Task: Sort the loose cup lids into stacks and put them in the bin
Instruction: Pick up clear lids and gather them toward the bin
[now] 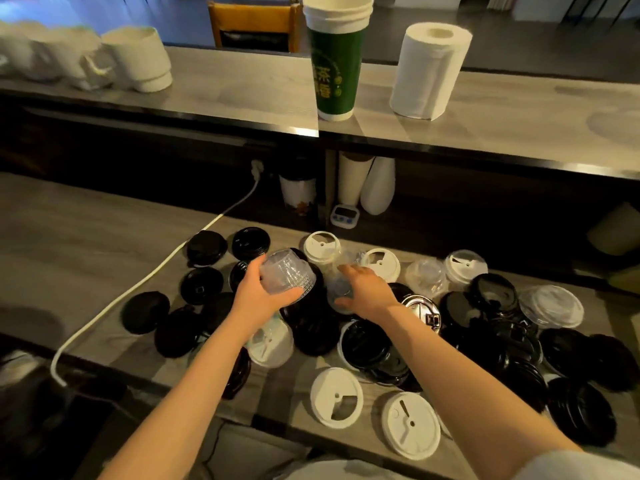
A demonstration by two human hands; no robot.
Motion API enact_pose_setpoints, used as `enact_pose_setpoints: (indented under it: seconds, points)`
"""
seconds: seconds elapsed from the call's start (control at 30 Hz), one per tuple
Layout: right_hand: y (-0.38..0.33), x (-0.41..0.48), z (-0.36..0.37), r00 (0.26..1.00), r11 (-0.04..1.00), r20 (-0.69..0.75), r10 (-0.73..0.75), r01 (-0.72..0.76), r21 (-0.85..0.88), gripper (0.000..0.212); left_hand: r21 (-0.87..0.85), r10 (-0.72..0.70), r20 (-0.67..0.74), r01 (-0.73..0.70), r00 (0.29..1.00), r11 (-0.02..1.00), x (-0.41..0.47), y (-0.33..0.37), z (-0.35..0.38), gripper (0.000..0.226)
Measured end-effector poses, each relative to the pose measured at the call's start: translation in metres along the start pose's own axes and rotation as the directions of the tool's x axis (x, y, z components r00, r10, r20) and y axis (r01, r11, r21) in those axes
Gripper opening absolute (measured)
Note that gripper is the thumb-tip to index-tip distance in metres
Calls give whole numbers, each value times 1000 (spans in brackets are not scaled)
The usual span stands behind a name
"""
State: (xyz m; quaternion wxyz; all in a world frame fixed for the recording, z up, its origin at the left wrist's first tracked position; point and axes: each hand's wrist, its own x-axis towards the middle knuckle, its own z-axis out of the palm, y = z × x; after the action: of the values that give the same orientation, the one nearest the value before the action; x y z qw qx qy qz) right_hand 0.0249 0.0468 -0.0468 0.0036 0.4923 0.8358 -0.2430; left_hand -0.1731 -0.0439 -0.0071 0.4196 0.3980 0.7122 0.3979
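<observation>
My left hand (258, 296) grips a stack of clear dome lids (287, 274), lifted a little above the counter (86, 237). My right hand (369, 292) reaches over the pile and curls round another clear lid (341, 289) that lies on the counter. Loose lids cover the counter around both hands: several black lids (491, 341), white flat lids (336, 398) near the front edge, more white lids (322, 245) at the back, and clear lids (550, 306) at the right. No bin shows in view.
A white cable (138, 282) runs across the counter's left part. A raised shelf (225, 84) behind carries a green cup stack (336, 57), a paper towel roll (429, 71) and white bowls (138, 58). Cups and a small timer (344, 215) stand under the shelf.
</observation>
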Motion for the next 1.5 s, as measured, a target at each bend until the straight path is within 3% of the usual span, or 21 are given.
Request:
enact_pose_setpoints:
  seconds: [0.2,0.37,0.63,0.87,1.03,1.2,1.27,1.37,1.5]
  points:
    - [8,-13,-12,979,957,-184,83,-27,289,70,70,-2,37,-1,999,998,8,-2,4,92]
    - [3,-35,-44,897,700,-366,247,96,708,56,123,68,105,-81,992,989,8,11,21,91]
    - [-7,-52,-71,893,519,-415,172,276,809,46,219,153,201,-197,967,956,-6,30,39,80]
    - [-15,-58,-66,945,620,-327,2,256,742,49,272,205,250,-272,946,923,-27,45,49,78]
    - [-12,-68,-75,954,719,-291,-77,255,647,52,282,208,249,-276,946,919,-36,47,54,106]
    - [-5,-79,-86,968,692,-241,-70,221,687,48,290,261,302,-349,917,891,-43,46,59,116]
    - [-1,-84,-90,963,622,-265,-38,231,749,44,257,327,289,-402,900,879,-46,47,59,112]
    - [4,-93,-93,968,374,-244,57,206,904,40,146,426,229,-464,875,874,-47,54,58,104]
    - [11,-106,-91,981,184,-180,73,164,969,45,-200,451,124,-423,884,884,-55,61,69,79]
